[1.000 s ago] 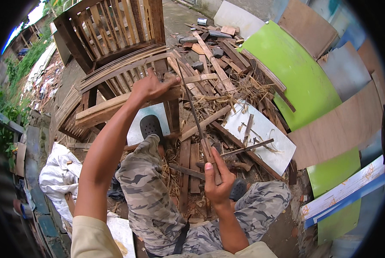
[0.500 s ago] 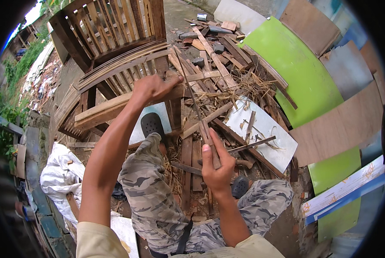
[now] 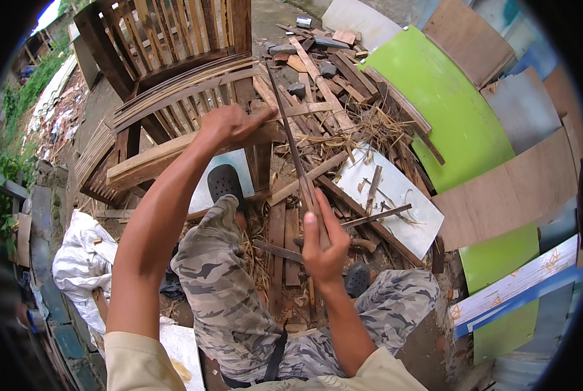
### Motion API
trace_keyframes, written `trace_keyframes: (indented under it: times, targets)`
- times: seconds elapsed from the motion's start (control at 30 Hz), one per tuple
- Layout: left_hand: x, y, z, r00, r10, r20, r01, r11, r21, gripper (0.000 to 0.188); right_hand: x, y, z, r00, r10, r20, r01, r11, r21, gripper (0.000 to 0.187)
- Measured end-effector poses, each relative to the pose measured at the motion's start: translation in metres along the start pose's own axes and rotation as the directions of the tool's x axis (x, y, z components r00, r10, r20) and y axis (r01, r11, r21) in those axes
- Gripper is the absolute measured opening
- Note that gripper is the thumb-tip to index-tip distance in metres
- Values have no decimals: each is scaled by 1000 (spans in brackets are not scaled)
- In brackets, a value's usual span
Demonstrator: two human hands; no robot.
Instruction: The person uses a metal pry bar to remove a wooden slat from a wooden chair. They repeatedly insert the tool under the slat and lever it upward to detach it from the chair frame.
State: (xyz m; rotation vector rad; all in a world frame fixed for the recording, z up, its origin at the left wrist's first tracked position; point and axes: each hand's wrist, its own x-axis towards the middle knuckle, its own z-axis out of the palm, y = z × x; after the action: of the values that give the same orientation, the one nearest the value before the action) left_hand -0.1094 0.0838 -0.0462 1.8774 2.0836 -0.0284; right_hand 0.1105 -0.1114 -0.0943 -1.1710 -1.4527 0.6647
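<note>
My right hand (image 3: 324,244) is closed around the handle of a long, dark-bladed machete (image 3: 292,140), thumb laid along its upper side. The blade points away from me and slants up to the left, seen almost edge-on. Its middle passes close by the end of a thick wooden beam (image 3: 158,159); whether they touch I cannot tell. My left hand (image 3: 229,124) grips that beam near its right end, fingers curled over and mostly hidden. The beam lies along the front of a slatted wooden bench piece (image 3: 187,98), with a taller slatted wooden frame (image 3: 168,39) behind it.
Scrap wood, straw and rubble (image 3: 363,98) are heaped ahead. A white board (image 3: 396,215) lies right of centre, beside green and brown panels (image 3: 461,111). At the left sit a white sack (image 3: 83,254) and a low block wall (image 3: 63,313). My shod feet (image 3: 225,180) stand among loose planks (image 3: 277,267).
My right hand has rolled, so the machete's blade shows more of its side and less of the handle is visible. The left hand keeps its grip on the beam.
</note>
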Motion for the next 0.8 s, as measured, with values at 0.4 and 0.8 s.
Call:
trace_keyframes:
  times: [0.4, 0.8]
  targets:
    - [1, -4, 1, 999, -14, -32, 12, 998, -53, 104, -5, -16, -33, 975, 199, 98, -201, 980, 11, 43]
    - [-18, 3, 19, 803, 163, -573, -146, 986, 76, 82, -43, -8, -39, 959, 284, 11, -280, 940, 195, 44]
